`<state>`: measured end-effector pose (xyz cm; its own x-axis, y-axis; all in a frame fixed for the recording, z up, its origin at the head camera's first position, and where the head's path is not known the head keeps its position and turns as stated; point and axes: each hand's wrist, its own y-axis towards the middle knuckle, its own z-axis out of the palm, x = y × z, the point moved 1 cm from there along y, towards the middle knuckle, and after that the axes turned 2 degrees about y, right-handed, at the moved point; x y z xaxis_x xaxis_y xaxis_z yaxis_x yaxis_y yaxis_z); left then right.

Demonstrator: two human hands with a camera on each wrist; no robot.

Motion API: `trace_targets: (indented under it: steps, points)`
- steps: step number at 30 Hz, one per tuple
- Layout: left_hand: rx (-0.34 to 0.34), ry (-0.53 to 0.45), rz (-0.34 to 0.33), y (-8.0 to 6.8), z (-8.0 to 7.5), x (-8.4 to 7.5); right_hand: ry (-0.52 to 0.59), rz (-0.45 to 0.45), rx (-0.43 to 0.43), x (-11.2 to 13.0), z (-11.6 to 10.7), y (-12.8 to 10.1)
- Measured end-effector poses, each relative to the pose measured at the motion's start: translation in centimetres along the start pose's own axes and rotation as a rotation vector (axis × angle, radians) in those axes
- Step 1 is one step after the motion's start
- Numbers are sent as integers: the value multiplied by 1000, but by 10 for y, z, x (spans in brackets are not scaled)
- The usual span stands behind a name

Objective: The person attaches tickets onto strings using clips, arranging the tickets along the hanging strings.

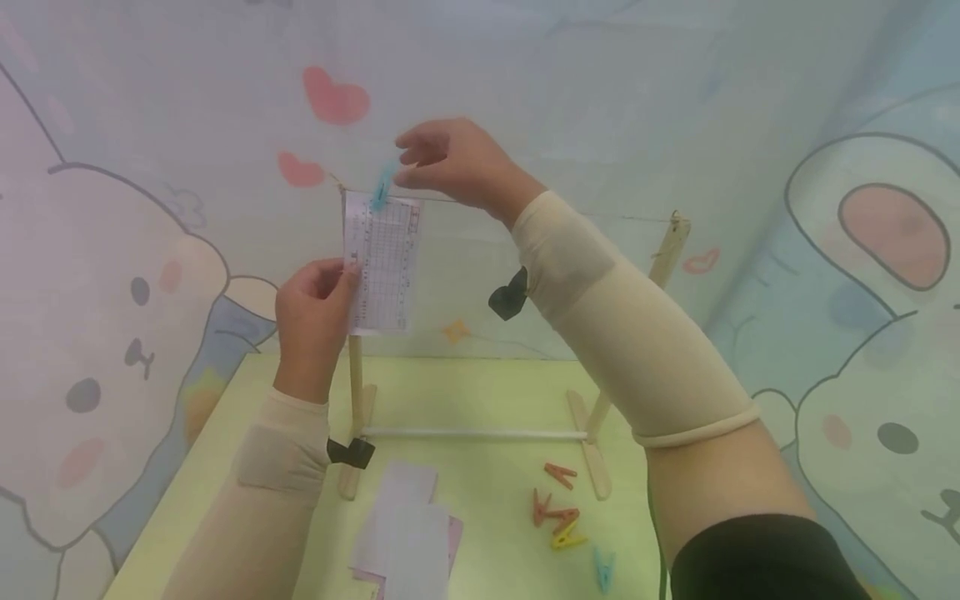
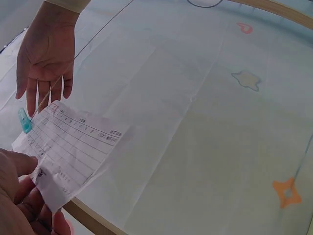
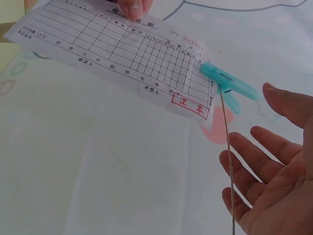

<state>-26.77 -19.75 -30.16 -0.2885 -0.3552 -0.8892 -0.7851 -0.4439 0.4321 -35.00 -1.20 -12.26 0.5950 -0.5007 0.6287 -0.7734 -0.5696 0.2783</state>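
A printed receipt slip (image 1: 386, 275) hangs from the thin string (image 1: 626, 217) near the left post. A light blue clothespin (image 3: 230, 81) clips its upper edge to the string. My left hand (image 1: 309, 321) pinches the slip's left edge between thumb and fingers, also seen in the left wrist view. Just right of the clothespin is my right hand (image 1: 472, 162); in the right wrist view its fingers (image 3: 257, 159) are spread and relaxed, apart from the clothespin, and it holds nothing.
The string runs to a right wooden post (image 1: 667, 250); a white rod (image 1: 472, 434) joins the stand's feet. On the yellow-green table lie stacked paper slips (image 1: 416, 550), several red clothespins (image 1: 560, 475), a yellow clothespin (image 1: 567, 537) and another blue clothespin (image 1: 603, 570).
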Motion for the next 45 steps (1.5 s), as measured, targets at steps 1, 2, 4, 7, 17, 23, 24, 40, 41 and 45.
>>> trace_targets:
  steps: [1,2,4,7,17,23,24,40,41,45]
  points:
    - [-12,21,9,-1,0,1,-17,-1,-20,-1,-2,-4]
    - [-27,48,21,-2,-1,3,-37,-10,-47,-3,-4,-8]
    - [-77,95,75,-6,-3,7,-58,-35,-112,-6,-9,-20]
    - [-185,165,212,-16,-7,17,-71,-137,-240,-14,-18,-47]
    - [-57,374,255,-122,2,88,-113,-495,-464,-101,5,-192]
    - [358,642,7,-187,21,149,-118,-115,-355,-205,63,-267]
    - [393,666,-8,-193,23,155,-110,-35,-332,-224,76,-277]
    - [531,779,13,-212,23,187,61,311,-185,-346,197,-367]
    - [531,779,20,-211,24,188,76,305,-175,-348,198,-369]
    - [532,768,36,-211,27,192,114,294,-129,-352,198,-373]
